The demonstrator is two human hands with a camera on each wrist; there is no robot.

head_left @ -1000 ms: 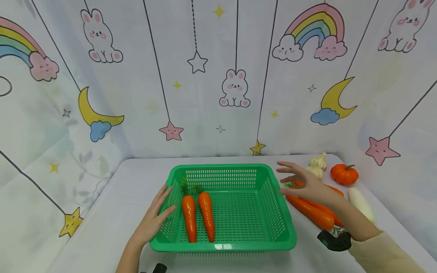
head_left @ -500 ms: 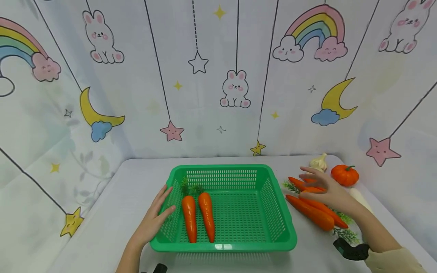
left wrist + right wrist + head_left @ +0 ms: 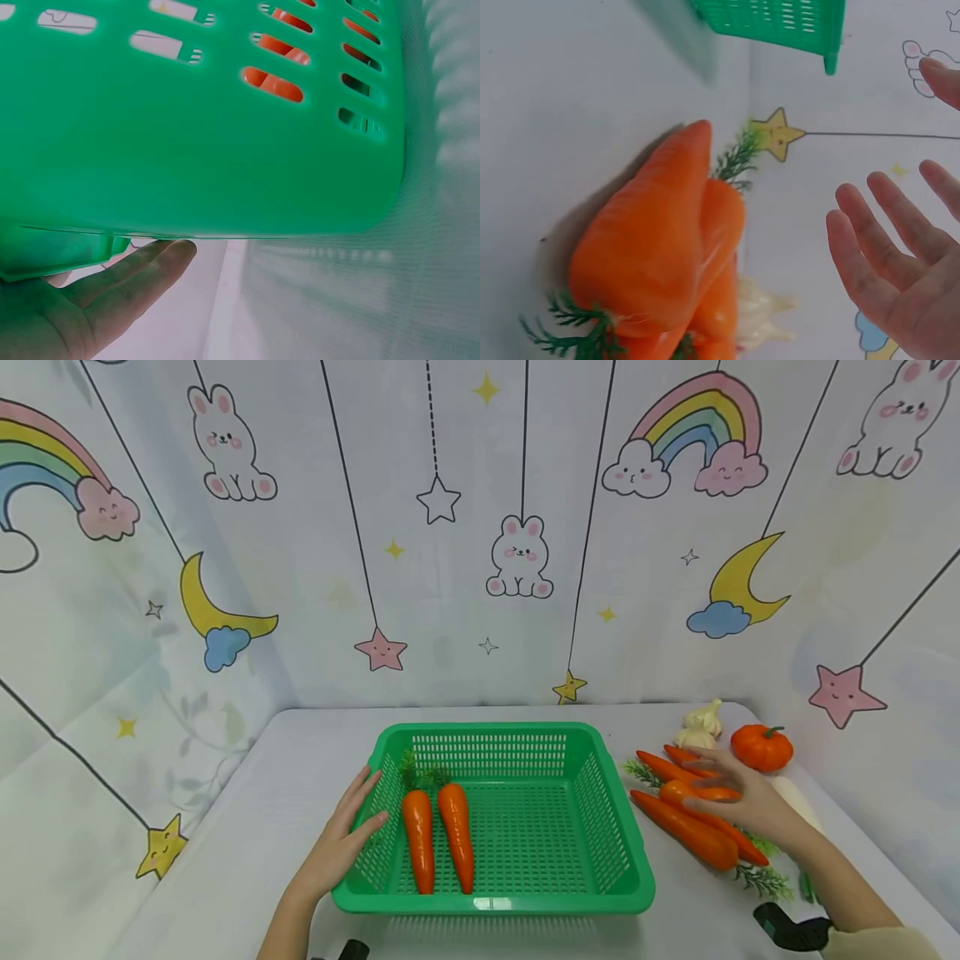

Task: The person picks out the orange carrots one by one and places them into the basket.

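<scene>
Carrots (image 3: 459, 835), two of them, are lying along the left inside the green slotted basket (image 3: 570, 906), looking smooth, glossy and tapered; more are overlapping on the counter (image 3: 307, 752) to its right. Your left grip (image 3: 341, 839) is resting loosely open at the basket's left rim; your right grip (image 3: 738, 789) is hovering spread and unfilled above those others.

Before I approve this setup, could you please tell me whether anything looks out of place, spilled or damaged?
Nothing visible looks spilled or damaged. The two carrots lie side by side in the green basket. The loose carrots to its right overlap untidily, with leafy tops showing at both ends, though that seems ordinary clutter.
</scene>
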